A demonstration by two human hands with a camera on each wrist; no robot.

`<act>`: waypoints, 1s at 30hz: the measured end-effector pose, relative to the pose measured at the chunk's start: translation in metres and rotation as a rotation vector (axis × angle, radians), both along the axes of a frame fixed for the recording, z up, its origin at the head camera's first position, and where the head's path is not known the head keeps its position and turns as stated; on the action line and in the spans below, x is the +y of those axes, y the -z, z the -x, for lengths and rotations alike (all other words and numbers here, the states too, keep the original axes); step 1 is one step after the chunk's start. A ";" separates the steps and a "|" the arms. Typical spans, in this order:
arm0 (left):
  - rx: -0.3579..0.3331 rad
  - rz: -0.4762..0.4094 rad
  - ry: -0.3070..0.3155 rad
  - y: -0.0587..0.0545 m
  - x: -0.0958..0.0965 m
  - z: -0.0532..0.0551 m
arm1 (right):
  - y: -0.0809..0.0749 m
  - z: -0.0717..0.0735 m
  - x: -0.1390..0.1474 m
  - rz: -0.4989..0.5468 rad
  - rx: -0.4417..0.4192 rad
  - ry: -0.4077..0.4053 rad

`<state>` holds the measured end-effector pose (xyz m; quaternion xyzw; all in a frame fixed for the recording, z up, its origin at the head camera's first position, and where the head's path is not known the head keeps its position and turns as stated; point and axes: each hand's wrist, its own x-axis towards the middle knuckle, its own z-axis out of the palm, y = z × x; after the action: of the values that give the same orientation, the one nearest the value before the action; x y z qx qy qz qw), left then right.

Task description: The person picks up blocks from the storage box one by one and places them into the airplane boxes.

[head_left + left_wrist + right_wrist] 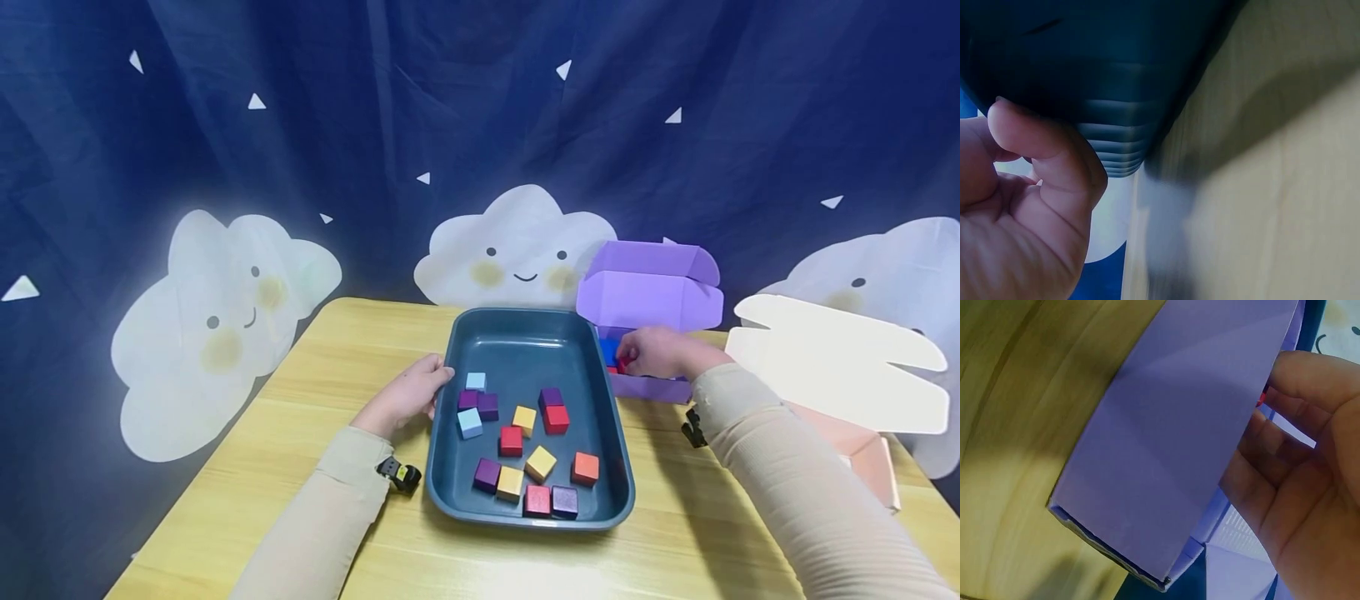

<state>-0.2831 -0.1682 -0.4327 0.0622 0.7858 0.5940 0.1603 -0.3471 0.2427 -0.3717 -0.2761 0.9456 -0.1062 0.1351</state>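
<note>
A deep blue-green tray lies on the table, with red, yellow, purple, light blue and orange blocks spread over its lower part. At its left side, my left hand grips the rim, fingertips at the wall in the left wrist view. My right hand reaches into the open purple box and pinches a red block. The right wrist view shows only a sliver of that red block between thumb and fingers, behind the box wall. Blue pieces lie inside the box.
The purple box's raised lid stands at the back. Right of it is an open pink box with a pale lid, partly behind my right sleeve. A dark blue cloud-print curtain hangs behind the wooden table.
</note>
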 end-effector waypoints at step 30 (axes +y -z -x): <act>-0.005 0.010 -0.003 0.000 -0.001 0.000 | -0.014 -0.008 -0.009 0.026 0.064 0.008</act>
<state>-0.2835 -0.1693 -0.4330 0.0587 0.7886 0.5904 0.1616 -0.3393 0.2334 -0.3573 -0.2773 0.9491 -0.1103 0.1007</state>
